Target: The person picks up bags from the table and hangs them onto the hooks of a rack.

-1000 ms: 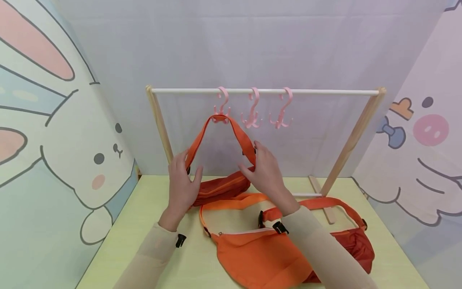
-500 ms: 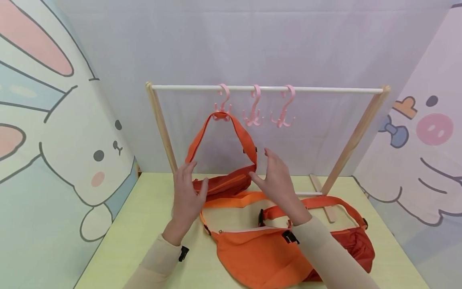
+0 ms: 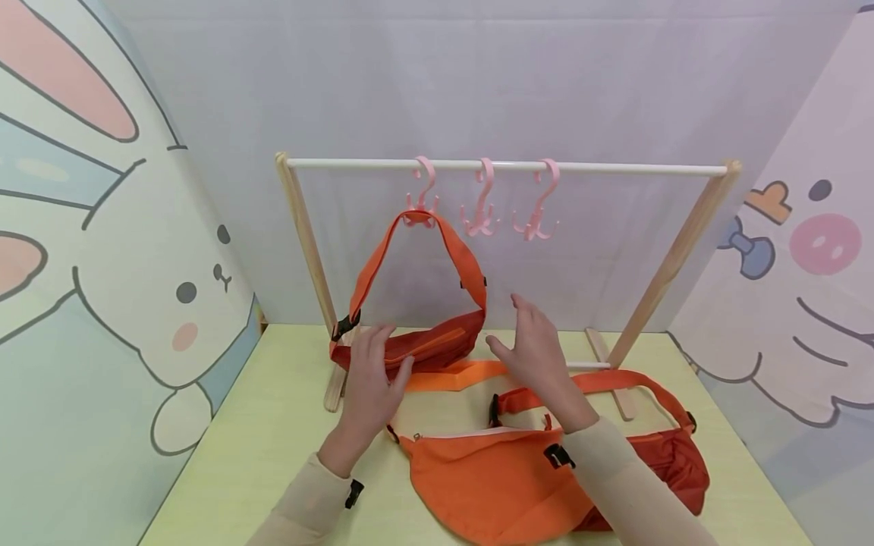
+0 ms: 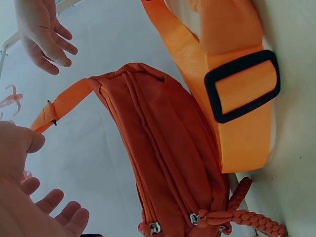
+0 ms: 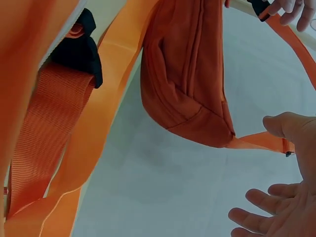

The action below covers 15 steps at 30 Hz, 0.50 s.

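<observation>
A dark red waist bag (image 3: pixel 437 343) hangs by its orange strap (image 3: pixel 460 258) from the leftmost pink hook (image 3: pixel 425 186) on the rack's bar. My left hand (image 3: pixel 372 379) is in front of the bag's left part, fingers relaxed, holding nothing. To the bag's right, my right hand (image 3: pixel 539 353) is raised with thumb and fingers spread. In the left wrist view, the bag's zippers and braided pull cords (image 4: pixel 259 222) show beside the hand. The right wrist view shows the bag's rounded end (image 5: pixel 197 121) apart from my right thumb.
Two more pink hooks (image 3: pixel 483 201) hang on the white bar (image 3: pixel 614 168) of the wooden rack. On the table (image 3: pixel 225 425) lie a bright orange bag (image 3: pixel 492 478) and a dark red bag (image 3: pixel 676 470), straps loosely looped. Cartoon-printed walls stand on both sides.
Both hands have come away from the hanging strap and moved down and to the right, the right one farther off the bag. The bag stays hanging on the hook.
</observation>
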Tool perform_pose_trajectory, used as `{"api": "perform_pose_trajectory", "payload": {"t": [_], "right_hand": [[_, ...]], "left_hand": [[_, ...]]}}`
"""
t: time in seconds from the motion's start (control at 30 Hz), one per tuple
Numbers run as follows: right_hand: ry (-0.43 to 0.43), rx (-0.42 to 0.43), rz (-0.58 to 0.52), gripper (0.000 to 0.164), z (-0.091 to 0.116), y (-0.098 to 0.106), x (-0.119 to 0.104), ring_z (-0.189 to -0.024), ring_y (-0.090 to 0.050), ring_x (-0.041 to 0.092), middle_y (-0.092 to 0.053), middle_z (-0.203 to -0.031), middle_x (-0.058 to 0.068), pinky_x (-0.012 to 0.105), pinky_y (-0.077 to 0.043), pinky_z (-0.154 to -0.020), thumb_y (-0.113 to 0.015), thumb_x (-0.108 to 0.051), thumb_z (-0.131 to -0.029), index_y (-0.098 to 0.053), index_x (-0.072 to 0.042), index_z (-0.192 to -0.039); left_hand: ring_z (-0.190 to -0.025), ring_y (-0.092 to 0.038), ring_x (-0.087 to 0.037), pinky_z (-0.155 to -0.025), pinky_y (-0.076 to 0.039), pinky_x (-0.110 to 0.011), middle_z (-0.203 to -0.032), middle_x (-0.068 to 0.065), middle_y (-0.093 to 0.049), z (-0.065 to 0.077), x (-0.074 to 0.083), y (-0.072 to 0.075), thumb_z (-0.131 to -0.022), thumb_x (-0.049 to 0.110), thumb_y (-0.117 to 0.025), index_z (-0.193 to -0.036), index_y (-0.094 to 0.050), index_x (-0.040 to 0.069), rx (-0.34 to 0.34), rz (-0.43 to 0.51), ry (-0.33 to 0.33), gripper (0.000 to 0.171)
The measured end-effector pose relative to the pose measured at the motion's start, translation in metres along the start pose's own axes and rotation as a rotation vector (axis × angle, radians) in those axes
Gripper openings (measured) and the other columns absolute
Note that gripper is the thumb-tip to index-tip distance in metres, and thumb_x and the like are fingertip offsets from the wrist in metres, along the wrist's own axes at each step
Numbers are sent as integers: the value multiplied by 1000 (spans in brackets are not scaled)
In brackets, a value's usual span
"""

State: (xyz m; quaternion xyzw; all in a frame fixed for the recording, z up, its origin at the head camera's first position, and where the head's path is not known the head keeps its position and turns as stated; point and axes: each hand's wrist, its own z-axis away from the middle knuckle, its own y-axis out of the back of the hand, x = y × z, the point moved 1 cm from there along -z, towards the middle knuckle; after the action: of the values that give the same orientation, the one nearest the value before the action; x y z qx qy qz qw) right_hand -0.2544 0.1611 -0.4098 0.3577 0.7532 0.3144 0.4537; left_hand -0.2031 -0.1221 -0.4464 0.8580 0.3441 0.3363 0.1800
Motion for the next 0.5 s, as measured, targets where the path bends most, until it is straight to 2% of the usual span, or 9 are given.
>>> {"api": "perform_pose_trajectory", "payload": {"t": [0.23, 0.5], "right_hand": [[-4, -55, 30, 82, 3, -6, 13, -128, -54, 48, -52, -147, 28, 63, -42, -111, -81, -31, -95, -39, 3, -158], [-51, -149, 94, 73, 3, -17, 25, -121, -60, 45, -56, -145, 26, 61, -49, -105, -82, -31, -96, -49, 2, -152]], "left_hand": [[-131, -49, -37, -106, -48, -55, -143, -17, -54, 8, -1, -11, -95, 17, -82, -147, -53, 0, -73, 8, -9, 62], [-131, -51, -34, -106, -52, -51, -143, -15, -55, 20, 2, -21, -95, 18, -83, -150, -52, 3, -172, 12, 15, 64]]}}
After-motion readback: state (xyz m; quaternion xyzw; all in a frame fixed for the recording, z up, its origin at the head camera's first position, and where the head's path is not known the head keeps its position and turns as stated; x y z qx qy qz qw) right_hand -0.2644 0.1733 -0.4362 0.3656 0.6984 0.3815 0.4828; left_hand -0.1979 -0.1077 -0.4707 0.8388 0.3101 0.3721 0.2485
